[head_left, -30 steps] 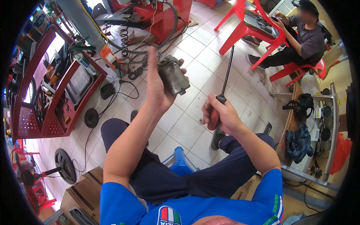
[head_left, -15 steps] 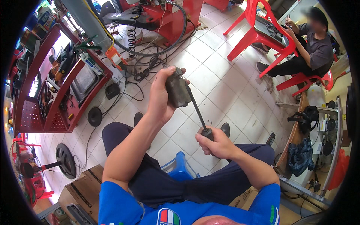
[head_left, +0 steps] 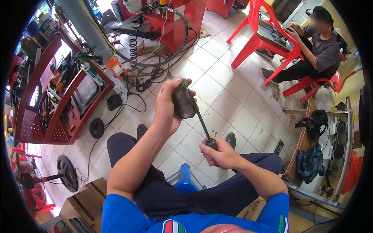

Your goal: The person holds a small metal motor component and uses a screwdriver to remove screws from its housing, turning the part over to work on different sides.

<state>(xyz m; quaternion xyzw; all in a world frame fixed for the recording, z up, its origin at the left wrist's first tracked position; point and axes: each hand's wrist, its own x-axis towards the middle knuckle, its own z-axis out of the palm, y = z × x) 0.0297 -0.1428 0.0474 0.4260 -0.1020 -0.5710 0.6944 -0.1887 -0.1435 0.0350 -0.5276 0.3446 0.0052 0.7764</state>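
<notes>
A dark, grimy cylindrical metal part, like a small motor (head_left: 183, 101), is gripped in my left hand (head_left: 165, 101), thumb over its top end and fingertips showing round the far side. My right hand (head_left: 222, 152) is closed round the dark handle of a long-shafted screwdriver (head_left: 203, 125). The black shaft slants up and left from the handle and lies against the right side of the part. Its tip is hard to make out there. Both hands are held above the floor in front of my knees.
A blue plastic stool (head_left: 185, 176) stands between my legs. To the left is a red tool cart (head_left: 58, 130) full of tools; cables (head_left: 149, 75) lie beyond. At upper right, a person (head_left: 324, 54) sits beside a red chair (head_left: 254, 46). Cardboard boxes (head_left: 83, 200) stand at lower left.
Both hands stay on the part and screwdriver. The part sits slightly lower in the picture, and my right hand has shifted a little left. The surroundings shift slightly with the view.
</notes>
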